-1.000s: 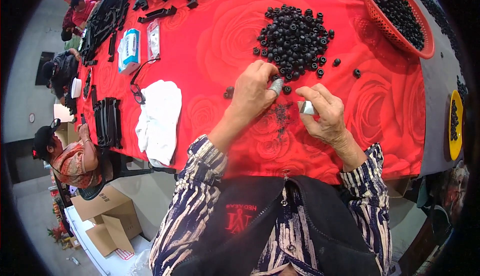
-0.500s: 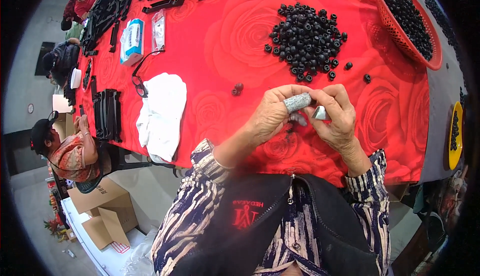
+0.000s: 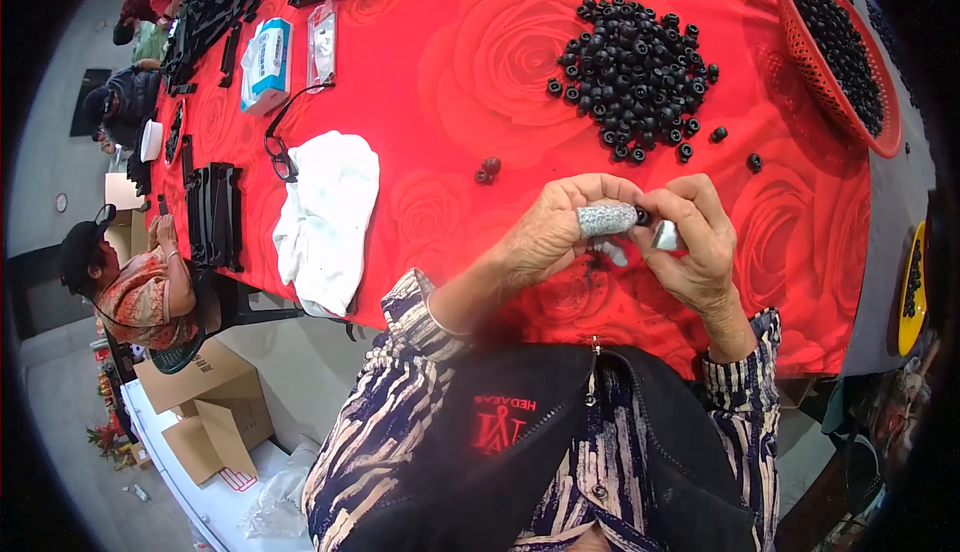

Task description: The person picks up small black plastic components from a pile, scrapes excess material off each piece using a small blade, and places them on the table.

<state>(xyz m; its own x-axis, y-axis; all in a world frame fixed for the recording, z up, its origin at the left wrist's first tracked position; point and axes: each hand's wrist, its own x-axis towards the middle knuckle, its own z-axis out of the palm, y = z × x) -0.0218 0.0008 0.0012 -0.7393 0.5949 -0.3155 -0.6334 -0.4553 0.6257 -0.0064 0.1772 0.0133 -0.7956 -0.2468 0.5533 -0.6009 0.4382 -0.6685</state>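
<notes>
Above the red cloth, near its front edge, my left hand (image 3: 545, 230) and my right hand (image 3: 698, 252) meet fingertip to fingertip. Pinched between them is a small round black cap (image 3: 643, 216), mostly hidden by the fingers. A rough silver-grey wrapping (image 3: 606, 219) covers one finger of my left hand, and another grey-wrapped tip shows just below it. On my right hand a pale silvery covering (image 3: 664, 236) sits at the thumb. Beyond the hands lies a heap of similar black caps (image 3: 635, 77). Dark specks dot the cloth beneath my fingers.
A red basket (image 3: 800, 47) full of black caps stands at the far right, with a yellow dish (image 3: 910, 317) nearer. To the left lie a white cloth (image 3: 325, 222), glasses (image 3: 280, 164), a tissue box (image 3: 267, 67) and black bars (image 3: 212, 217). Several people sit along the left side.
Both hands appear slightly farther right, still joined at the fingertips. The black cap between them now shows more clearly. The whole view has shifted a little.
</notes>
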